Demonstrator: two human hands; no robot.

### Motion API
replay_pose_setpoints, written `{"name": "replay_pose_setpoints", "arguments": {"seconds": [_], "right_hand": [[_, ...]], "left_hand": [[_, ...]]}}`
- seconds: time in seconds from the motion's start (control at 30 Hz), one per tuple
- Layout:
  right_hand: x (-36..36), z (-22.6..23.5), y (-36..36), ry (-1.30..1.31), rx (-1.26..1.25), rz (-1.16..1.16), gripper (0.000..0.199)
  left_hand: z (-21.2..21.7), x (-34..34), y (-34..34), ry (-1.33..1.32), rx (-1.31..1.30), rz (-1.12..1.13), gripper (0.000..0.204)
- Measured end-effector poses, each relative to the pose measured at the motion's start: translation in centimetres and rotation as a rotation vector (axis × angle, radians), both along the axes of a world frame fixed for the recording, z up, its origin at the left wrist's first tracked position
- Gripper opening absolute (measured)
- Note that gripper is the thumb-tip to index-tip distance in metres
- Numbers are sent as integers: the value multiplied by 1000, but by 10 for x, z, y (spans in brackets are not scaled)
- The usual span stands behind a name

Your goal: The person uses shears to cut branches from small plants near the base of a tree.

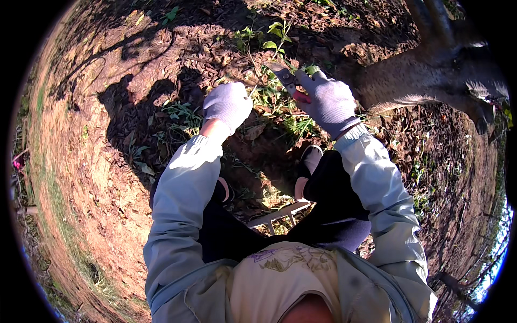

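Both my hands wear pale lilac gloves. My right hand [328, 102] is closed round a pair of pruning shears [284, 76] with red on the handle; the blades point left, close to a leafy sapling [276, 46]. A thin stem [254, 88] of the greenery runs down to my left hand [228, 105], whose fingers are curled closed on it. The lower end of that stem is hidden by the glove. I cannot tell whether the blades touch any stem.
A thick tree trunk [398, 81] leans in at the upper right. Below me, between my legs, is a low slatted stool [277, 215]. Dry leaves and cut weeds [183, 114] cover the reddish soil around my shoes [311, 159].
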State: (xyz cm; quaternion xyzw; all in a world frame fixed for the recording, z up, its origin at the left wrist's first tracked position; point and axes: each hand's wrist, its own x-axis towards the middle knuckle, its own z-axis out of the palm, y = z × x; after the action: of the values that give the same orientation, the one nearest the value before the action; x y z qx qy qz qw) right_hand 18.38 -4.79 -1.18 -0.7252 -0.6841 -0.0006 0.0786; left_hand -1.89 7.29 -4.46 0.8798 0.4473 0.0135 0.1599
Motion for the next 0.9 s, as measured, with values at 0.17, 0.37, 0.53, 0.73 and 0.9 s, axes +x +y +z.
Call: {"name": "replay_pose_setpoints", "arguments": {"seconds": [0.17,0.37,0.53,0.73,0.9], "right_hand": [[4,6,3,95,-34,-189,65],[12,12,2,66,-1,-209,69],[9,15,4,-28,-9,-202,69],[8,18,4,-74,-51,-195,67],[11,15,3,-136,-32,-158,61]], "left_hand": [[3,-1,0,8,1,22,24],[0,-1,3,18,3,1,24],[0,1,1,22,13,-33,23],[-3,0,-2,-59,24,-23,22],[-5,0,-1,-44,42,-13,21]]}}
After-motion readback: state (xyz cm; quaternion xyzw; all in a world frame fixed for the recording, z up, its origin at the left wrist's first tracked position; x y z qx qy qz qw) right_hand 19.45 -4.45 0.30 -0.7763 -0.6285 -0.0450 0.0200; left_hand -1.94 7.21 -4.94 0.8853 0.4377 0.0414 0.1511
